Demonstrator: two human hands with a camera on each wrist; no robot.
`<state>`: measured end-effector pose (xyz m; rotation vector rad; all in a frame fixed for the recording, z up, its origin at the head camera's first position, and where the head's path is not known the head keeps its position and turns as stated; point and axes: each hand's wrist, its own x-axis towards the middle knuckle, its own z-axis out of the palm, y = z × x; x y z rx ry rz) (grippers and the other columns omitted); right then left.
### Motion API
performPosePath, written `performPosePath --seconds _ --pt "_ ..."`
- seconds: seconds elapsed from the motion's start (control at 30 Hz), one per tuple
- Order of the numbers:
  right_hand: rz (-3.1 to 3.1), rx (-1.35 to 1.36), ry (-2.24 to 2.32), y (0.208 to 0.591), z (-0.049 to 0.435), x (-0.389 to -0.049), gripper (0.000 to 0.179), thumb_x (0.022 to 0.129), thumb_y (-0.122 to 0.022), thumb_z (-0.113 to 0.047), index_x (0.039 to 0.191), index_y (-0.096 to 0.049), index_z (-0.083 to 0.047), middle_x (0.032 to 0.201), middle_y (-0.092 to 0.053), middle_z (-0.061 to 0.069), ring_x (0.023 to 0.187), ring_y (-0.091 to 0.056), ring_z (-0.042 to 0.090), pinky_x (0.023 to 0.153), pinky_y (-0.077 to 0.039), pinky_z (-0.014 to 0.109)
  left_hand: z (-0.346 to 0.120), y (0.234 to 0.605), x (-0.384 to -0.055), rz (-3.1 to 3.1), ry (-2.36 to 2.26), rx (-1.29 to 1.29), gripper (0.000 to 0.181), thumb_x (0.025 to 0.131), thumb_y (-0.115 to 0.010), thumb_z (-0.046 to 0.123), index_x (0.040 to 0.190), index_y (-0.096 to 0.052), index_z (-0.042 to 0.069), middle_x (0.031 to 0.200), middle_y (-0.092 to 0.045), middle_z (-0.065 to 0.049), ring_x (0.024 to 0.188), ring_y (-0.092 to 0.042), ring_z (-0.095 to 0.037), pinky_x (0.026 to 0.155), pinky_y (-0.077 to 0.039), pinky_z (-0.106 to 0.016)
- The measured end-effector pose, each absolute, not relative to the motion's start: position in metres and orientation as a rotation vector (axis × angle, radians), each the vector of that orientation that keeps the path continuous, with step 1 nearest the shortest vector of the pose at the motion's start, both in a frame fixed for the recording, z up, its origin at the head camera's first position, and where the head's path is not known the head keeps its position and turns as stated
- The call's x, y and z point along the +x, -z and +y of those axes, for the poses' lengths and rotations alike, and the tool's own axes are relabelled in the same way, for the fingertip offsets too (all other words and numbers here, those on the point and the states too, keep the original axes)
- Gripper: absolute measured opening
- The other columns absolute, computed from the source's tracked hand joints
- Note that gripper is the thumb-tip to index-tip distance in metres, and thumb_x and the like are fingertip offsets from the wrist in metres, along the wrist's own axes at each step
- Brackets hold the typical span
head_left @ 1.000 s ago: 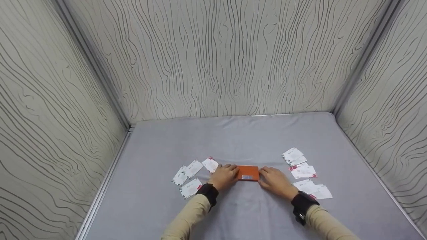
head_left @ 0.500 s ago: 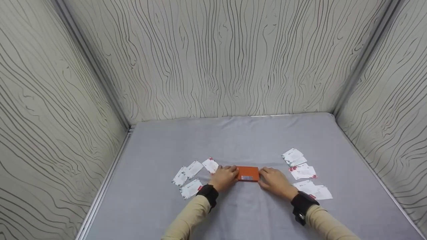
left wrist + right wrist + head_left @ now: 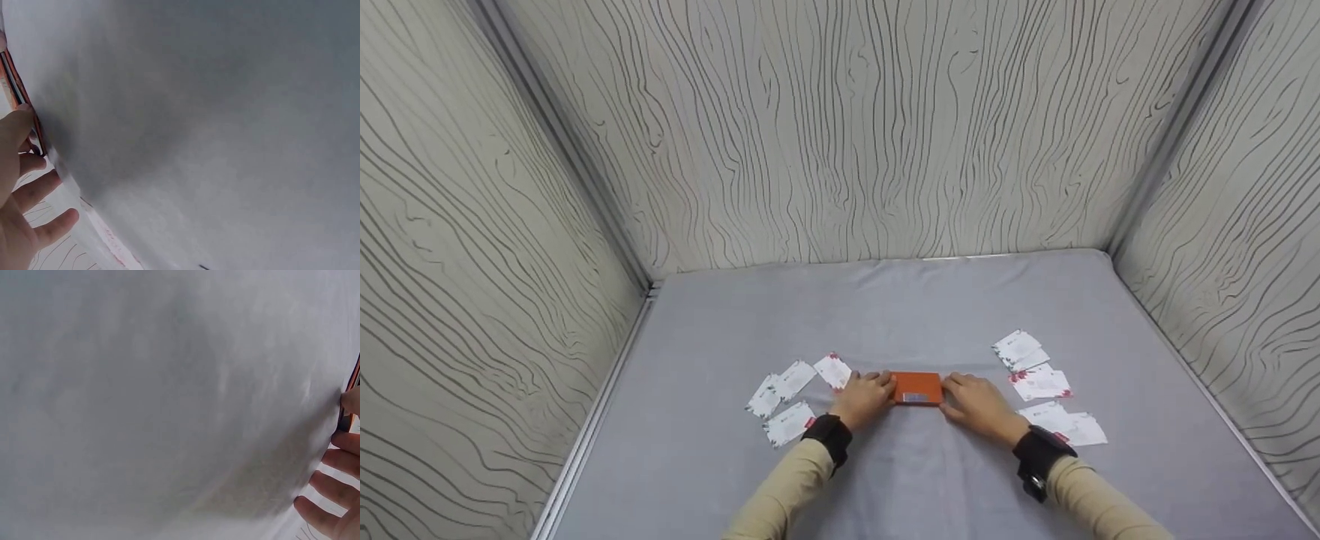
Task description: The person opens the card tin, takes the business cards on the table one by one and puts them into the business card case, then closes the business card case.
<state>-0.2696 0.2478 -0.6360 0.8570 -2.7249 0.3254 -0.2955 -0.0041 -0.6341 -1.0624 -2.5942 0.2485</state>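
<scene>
A flat orange case with a small barcode label lies on the grey cloth between both hands. My left hand pinches its left end; in the left wrist view the thumb and index finger sit at the case's edge, which shows orange and black layers, while the other fingers spread away from it. At the opposite end, my right hand holds the case's right edge between thumb and index finger. The right wrist view catches only a sliver of the case beside that thumb, with the remaining fingers extended.
Several white printed cards lie left of the left hand, one of them right by its fingers. More cards, some overlapping, are spread to the right. Wood-patterned panels enclose the cloth-covered table at back and sides.
</scene>
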Motion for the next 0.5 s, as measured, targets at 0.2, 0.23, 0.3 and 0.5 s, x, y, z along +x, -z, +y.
performPosePath --seconds 0.2,0.23,0.3,0.5 --pt "-2.699 0.870 -0.324 0.6364 0.2496 -0.2697 0.034 0.084 -0.075 -0.020 0.107 -0.067 0.003 0.097 -0.064 0.013 0.084 -0.064 0.031 0.074 -0.053 0.046 -0.0046 0.6376 -0.2955 -2.508 -0.341 -1.059 0.034 0.092 -0.064 0.041 0.119 -0.069 0.021 0.116 -0.066 0.006 0.100 -0.064 -0.012 0.075 -0.052 -0.034" --pt "-2.688 0.874 -0.323 0.6365 0.2499 -0.2699 0.033 0.083 -0.076 -0.020 0.106 -0.067 0.003 0.096 -0.063 0.012 0.083 -0.064 0.031 0.072 -0.053 0.046 -0.0048 0.6384 -0.2956 -2.499 -0.355 -1.055 0.034 0.093 -0.064 0.041 0.120 -0.069 0.021 0.116 -0.066 0.007 0.100 -0.064 -0.011 0.075 -0.052 -0.034" --pt "-2.669 0.882 -0.322 0.6364 0.2502 -0.2705 0.032 0.082 -0.076 -0.020 0.104 -0.067 0.003 0.094 -0.063 0.012 0.081 -0.064 0.031 0.070 -0.053 0.046 -0.0051 0.6396 -0.2958 -2.483 -0.374 -1.047 0.033 0.093 -0.064 0.041 0.120 -0.069 0.022 0.116 -0.066 0.007 0.100 -0.064 -0.011 0.074 -0.052 -0.034" --pt "-2.681 0.889 -0.337 0.6352 0.2505 -0.2712 0.034 0.083 -0.075 -0.020 0.106 -0.067 0.004 0.096 -0.064 0.014 0.085 -0.064 0.032 0.072 -0.053 0.047 -0.0060 0.6407 -0.2964 -2.496 -0.358 -1.042 0.033 0.093 -0.064 0.039 0.121 -0.068 0.021 0.117 -0.065 0.006 0.102 -0.064 -0.012 0.076 -0.053 -0.035"
